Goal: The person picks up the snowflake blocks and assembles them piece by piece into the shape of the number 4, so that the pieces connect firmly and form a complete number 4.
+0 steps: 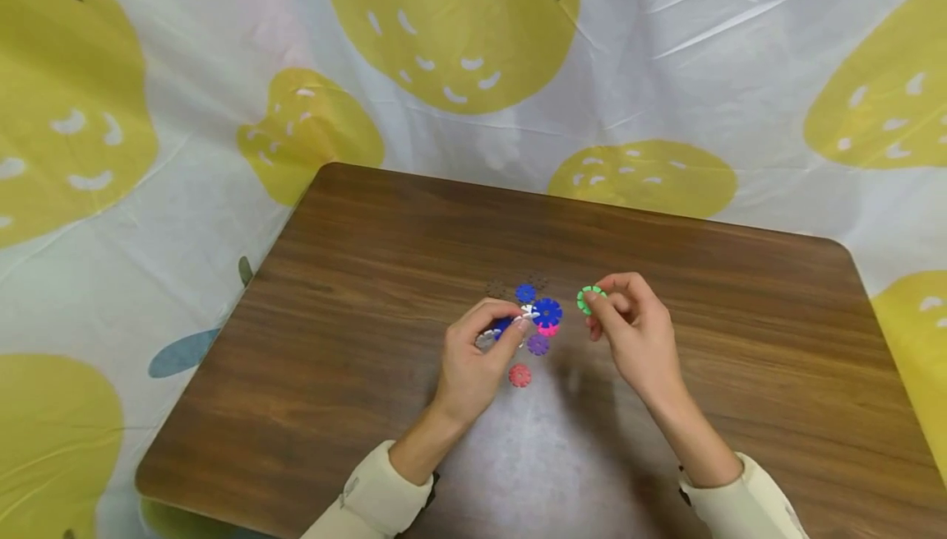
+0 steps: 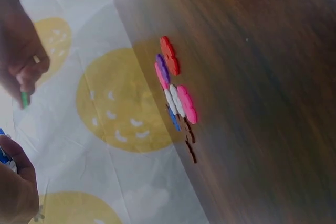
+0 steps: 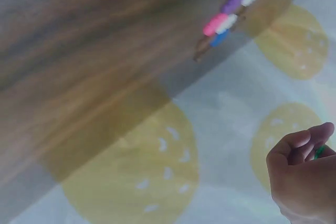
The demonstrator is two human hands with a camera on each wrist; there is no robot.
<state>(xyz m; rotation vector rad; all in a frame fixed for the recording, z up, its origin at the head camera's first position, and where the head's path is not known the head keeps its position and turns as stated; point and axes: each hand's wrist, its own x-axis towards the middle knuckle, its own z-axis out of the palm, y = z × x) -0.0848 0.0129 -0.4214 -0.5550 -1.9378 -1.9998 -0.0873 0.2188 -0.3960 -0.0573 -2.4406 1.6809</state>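
Note:
My left hand (image 1: 473,358) pinches a small cluster of joined notched plastic discs between thumb and fingers, with a white disc (image 1: 527,316) and a blue disc (image 1: 548,313) showing. Part of that cluster is hidden behind the fingers; in the left wrist view a bit of its blue and white (image 2: 6,158) peeks out of the hand. To the right, my right hand (image 1: 644,342) holds a green notched disc (image 1: 583,301) by its edge between thumb and index finger. The two hands are apart, both raised over the table. Only a sliver of green (image 3: 319,152) shows in the right wrist view.
Loose discs lie on the brown wooden table (image 1: 370,276) beneath the hands: red (image 1: 520,375), purple (image 1: 538,345), pink (image 1: 548,330), small blue (image 1: 525,292), brown (image 1: 538,280) and white (image 2: 172,102). A fruit-patterned cloth (image 1: 473,145) hangs behind the table's far edge.

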